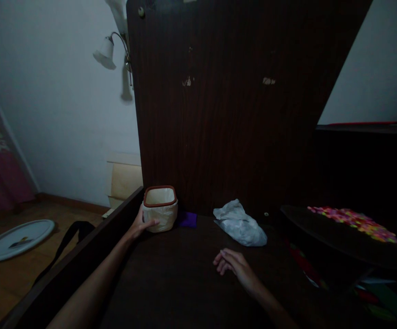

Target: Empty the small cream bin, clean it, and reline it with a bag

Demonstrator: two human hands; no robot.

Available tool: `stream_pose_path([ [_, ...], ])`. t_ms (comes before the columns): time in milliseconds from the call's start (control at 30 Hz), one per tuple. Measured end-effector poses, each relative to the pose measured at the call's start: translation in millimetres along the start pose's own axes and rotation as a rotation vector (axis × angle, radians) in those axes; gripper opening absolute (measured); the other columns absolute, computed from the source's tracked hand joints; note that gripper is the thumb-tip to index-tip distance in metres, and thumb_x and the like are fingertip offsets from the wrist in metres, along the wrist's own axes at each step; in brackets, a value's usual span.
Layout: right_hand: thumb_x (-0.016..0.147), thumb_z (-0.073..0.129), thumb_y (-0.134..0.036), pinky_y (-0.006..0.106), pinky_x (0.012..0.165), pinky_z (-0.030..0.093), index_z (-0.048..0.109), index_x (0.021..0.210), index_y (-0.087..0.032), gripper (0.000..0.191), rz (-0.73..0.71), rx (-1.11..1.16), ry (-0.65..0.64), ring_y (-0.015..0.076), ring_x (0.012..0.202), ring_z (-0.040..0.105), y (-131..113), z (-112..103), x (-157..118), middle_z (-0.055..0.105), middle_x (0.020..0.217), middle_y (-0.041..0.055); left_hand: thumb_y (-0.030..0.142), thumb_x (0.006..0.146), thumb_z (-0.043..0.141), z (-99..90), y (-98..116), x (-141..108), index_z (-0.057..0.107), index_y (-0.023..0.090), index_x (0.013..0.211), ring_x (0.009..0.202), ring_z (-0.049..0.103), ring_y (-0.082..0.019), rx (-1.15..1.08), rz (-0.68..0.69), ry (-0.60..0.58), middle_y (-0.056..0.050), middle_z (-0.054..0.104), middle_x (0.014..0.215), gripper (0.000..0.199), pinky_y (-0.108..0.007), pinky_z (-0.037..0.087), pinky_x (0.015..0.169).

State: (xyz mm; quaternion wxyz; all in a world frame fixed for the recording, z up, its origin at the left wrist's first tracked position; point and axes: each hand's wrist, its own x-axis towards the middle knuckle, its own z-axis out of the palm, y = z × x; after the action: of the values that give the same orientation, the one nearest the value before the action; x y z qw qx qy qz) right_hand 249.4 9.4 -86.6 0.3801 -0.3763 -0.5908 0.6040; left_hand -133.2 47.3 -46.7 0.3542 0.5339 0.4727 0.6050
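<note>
A small square bin with a brown rim and a pale plastic liner stands upright at the back left of the dark wooden surface. My left hand is wrapped round its left side, thumb across the front; the other fingers are mostly hidden. My right hand hovers in front of a crumpled white plastic bag, apart from it. Its fingers are loosely bent and hold nothing. Just right of the bin lies a flat purple piece, its kind unclear.
A tall dark wooden panel rises behind. To the right, a dark round-edged stand bears many small colourful pieces. A raised wooden edge runs along the left. Beyond it, a white oval lid-like thing lies on the floor.
</note>
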Motion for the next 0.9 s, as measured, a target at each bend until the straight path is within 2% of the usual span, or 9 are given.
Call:
stream_pose_path([
  [133,0.073,0.066,-0.08,0.033,0.059,0.051,0.071,0.075,-0.016,0.064,-0.026,-0.027,0.0,0.0185,0.062,0.065,1.6,0.3,-0.5,0.07,0.076,0.0083,0.055,0.047,0.092,2.5,-3.1,-1.0,0.051,0.016,0.138,0.127,0.059,-0.043,0.013,0.005,0.023,-0.018,0.068,0.127,0.107,-0.054,0.049,0.108],
  [333,0.076,0.065,-0.078,0.033,0.058,0.052,0.071,0.076,-0.017,0.061,-0.051,-0.06,0.013,0.0184,0.061,0.064,2.9,1.6,-2.7,0.07,0.075,0.0077,0.049,0.055,0.082,6.8,-8.2,-3.0,0.054,0.014,0.133,0.127,0.057,-0.044,0.03,0.014,0.071,-0.015,0.069,0.121,0.09,-0.059,0.044,0.109],
  [533,0.078,0.063,-0.077,0.031,0.058,0.051,0.07,0.073,-0.016,0.062,-0.079,-0.092,0.032,0.0184,0.062,0.064,1.1,3.1,-5.6,0.07,0.074,0.0079,0.043,0.056,0.073,7.7,-10.7,2.3,0.06,0.016,0.123,0.126,0.056,-0.044,0.047,0.047,0.131,-0.012,0.071,0.111,0.073,-0.057,0.045,0.109],
  [733,0.076,0.062,-0.08,0.031,0.055,0.05,0.07,0.073,-0.016,0.064,-0.082,-0.098,0.046,0.0178,0.06,0.063,2.4,3.9,-4.2,0.07,0.073,0.0079,0.044,0.06,0.071,6.9,-14.2,3.2,0.057,0.017,0.128,0.124,0.057,-0.042,0.052,0.053,0.138,-0.012,0.068,0.121,0.075,-0.056,0.043,0.11],
  [900,0.077,0.061,-0.079,0.031,0.056,0.05,0.069,0.072,-0.016,0.064,-0.084,-0.105,0.036,0.0183,0.061,0.063,2.6,3.7,-4.2,0.071,0.074,0.0086,0.047,0.06,0.077,19.4,-17.1,-2.1,0.051,0.018,0.136,0.127,0.057,-0.042,0.03,0.036,0.062,-0.013,0.066,0.127,0.086,-0.058,0.04,0.113],
])
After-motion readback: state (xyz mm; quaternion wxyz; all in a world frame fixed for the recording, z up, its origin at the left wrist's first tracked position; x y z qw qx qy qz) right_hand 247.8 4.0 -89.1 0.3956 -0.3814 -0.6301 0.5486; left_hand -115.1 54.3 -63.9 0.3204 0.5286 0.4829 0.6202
